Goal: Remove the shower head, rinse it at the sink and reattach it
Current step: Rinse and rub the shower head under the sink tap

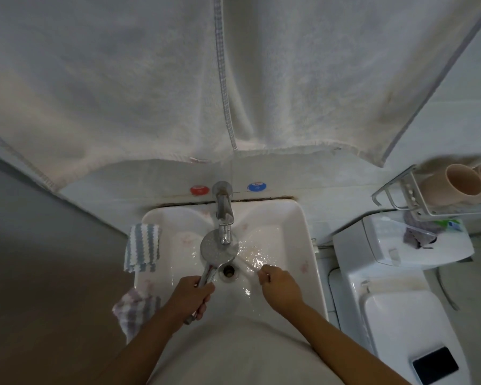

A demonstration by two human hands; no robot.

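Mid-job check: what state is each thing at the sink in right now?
Round chrome shower head: detached, under the spout.
Chrome tap: running.
White ceramic sink: wet.
Left hand: grips the shower handle.
Right hand: loosely curled, holding nothing.
Blue-striped cloth: draped over the sink's rim.

You will find no legible text; the red disc [198, 189] and blue disc [257, 187] on the wall either side of the tap [224, 215] carry small white markings, too blurred to read.
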